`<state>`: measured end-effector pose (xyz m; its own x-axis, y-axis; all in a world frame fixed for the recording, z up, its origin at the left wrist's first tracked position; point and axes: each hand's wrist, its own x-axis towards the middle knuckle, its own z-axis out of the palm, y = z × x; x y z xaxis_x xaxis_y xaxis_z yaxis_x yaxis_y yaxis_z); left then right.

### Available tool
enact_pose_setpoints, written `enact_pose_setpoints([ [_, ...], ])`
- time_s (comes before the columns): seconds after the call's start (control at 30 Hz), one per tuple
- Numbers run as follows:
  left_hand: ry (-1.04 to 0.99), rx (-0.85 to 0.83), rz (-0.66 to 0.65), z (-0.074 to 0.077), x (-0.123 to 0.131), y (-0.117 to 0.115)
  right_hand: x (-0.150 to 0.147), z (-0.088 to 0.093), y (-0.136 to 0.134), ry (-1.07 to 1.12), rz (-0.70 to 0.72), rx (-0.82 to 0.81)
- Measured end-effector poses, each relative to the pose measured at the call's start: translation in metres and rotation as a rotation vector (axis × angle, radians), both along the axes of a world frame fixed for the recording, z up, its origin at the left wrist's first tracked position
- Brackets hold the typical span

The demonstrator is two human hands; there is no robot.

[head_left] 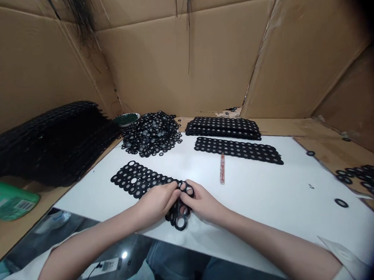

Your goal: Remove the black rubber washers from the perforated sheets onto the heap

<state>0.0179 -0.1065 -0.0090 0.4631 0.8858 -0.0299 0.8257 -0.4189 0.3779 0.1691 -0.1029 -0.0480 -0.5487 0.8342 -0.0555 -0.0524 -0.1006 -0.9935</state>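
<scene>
A black mesh strip of joined rings [154, 178] lies across the white board, its right end lifted and bent between my hands. My left hand [160, 200] is closed on the strip near that end, fingers pinched together. Opposite it, my right hand [202, 199] pinches the rings at the strip's edge between thumb and fingers. A few rings [181, 223] hang down below my hands toward the board's front edge. What the fingertips do among the rings is partly hidden.
Behind stand a heap of loose black rings [152, 133], a dish [126, 119], stacked ring strips [222, 127] and a single strip [237, 150]. A small red-marked strip [222, 169] lies on the white board [255, 195]. Left are a black pile [46, 143] and green bottle [11, 201]; right, scattered rings [341, 203].
</scene>
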Motion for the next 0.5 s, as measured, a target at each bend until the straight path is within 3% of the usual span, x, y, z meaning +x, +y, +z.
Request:
enact_pose_setpoints([
  [0.07,-0.041,0.061,0.130,0.006,-0.013,0.012,0.001,0.001,0.001,-0.026,-0.006,-0.026],
  [0.13,-0.070,0.244,0.364,0.012,-0.025,0.020,0.001,0.002,0.002,-0.063,-0.029,-0.076],
  [0.17,-0.082,0.316,0.407,0.014,-0.029,0.021,0.000,0.002,0.003,-0.074,-0.053,-0.094],
  [0.33,0.044,0.233,0.156,0.009,-0.020,0.004,0.001,0.004,0.005,-0.003,-0.105,-0.055],
  [0.5,0.120,0.113,0.095,-0.004,-0.005,-0.013,0.001,0.002,0.001,0.050,-0.086,-0.015],
])
